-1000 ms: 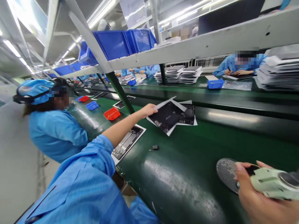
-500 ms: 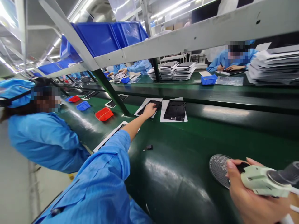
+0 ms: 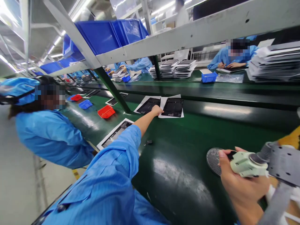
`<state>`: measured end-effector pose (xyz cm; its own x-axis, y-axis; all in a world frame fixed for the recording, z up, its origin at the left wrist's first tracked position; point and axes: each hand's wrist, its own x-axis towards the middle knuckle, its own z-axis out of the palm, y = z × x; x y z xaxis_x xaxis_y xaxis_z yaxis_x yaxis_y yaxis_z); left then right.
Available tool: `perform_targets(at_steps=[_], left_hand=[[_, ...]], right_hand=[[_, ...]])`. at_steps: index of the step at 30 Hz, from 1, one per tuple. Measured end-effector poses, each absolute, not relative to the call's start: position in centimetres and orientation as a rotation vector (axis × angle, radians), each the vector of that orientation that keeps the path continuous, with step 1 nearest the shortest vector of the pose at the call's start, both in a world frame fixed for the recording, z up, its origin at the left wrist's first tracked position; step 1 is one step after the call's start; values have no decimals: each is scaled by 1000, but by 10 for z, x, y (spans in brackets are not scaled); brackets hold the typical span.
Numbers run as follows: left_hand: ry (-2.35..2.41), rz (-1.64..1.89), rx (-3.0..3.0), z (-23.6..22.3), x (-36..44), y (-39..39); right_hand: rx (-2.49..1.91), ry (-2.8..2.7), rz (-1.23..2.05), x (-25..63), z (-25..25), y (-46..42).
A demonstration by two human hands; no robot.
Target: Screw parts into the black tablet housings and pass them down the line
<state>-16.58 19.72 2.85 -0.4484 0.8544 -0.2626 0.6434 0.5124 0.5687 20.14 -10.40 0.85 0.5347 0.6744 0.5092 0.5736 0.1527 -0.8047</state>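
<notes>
Left arm extends forward, hand (image 3: 157, 110) at the right black panel (image 3: 172, 107) on white paper — fingers' closure indeterminate. Right hand (image 3: 243, 184) — fingers wrapped around a pale-green tool (image 3: 248, 164).

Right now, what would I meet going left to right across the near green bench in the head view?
Small blue tray, larger red tray, left black device panel, right black device panel, round mesh disc, pale green tool held in the right hand.

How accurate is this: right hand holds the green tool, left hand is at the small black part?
Left hand is wrong: head view shows it at the black panels, beyond the small black part. Right hand does hold the green tool.
</notes>
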Motion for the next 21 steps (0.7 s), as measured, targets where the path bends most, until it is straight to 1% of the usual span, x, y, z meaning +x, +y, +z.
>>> perform_targets(at_steps=[6,12,16,21], left_hand=[[2107,826,1065,32,-155,182],[1641,884,882,51,-118,157],[1379,869,822,53,-108,103],[1026,713,804,38,-132,-8]], right_hand=[[-1409,-1125,170,198,4,-104],[-1392,-1048,290,199,2,-100],[-1394,-1078,227,204,-1,-97],[-1413,-1099,195,207,0,-97]])
